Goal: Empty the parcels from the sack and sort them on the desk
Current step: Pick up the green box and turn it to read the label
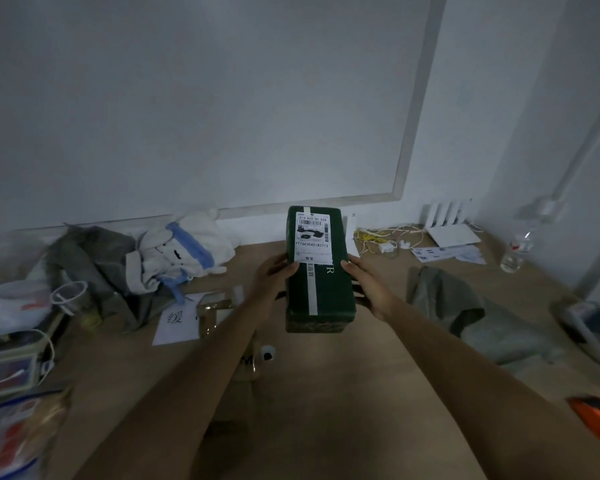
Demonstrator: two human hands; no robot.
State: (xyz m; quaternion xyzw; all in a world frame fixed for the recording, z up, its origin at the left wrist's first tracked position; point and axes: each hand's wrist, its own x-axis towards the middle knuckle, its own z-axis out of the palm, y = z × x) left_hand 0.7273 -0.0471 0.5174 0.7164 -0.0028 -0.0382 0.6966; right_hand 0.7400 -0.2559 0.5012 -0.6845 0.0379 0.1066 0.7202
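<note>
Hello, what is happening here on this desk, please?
A person holds a dark green parcel above the wooden desk, the left hand and the right hand gripping its sides. Its shipping label faces up. A grey-green sack lies flat to the right, and a soft toy sits at the back left.

A cluttered home workroom or small office: a wooden desk (326, 393) against a white wall carries a white router (452, 233) with tangled cables (385, 237), a plush toy (177, 247), loose papers (445, 253) and a water bottle (515, 252).
</note>
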